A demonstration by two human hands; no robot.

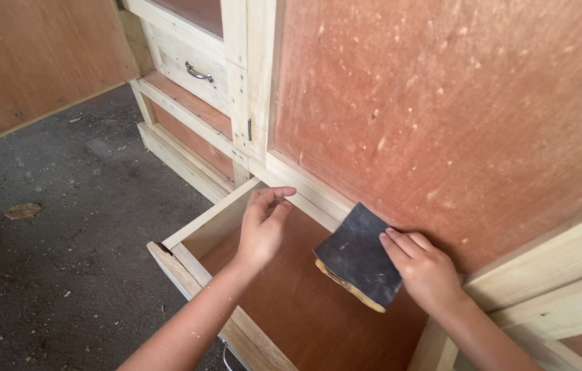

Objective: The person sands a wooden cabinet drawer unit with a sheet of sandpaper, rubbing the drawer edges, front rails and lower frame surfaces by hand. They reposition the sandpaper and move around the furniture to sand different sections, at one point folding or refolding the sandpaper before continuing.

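A pale wooden cabinet with reddish plywood panels (442,103) fills the right side. Its low drawer (188,233) is pulled out, showing a reddish bottom board. My left hand (263,227) reaches over the drawer, fingertips curled on the pale frame rail at the drawer's back corner, holding nothing. My right hand (425,268) grips a folded sheet of dark sandpaper (359,254) with a tan backing, held against the rail above the drawer opening.
A shut drawer with a metal handle (199,73) sits higher up on the left of the cabinet. A plywood wall (30,62) stands at the far left. Grey concrete floor (64,227) carries wood chips and a dry leaf (23,211). Another metal handle (225,357) shows under the open drawer's front.
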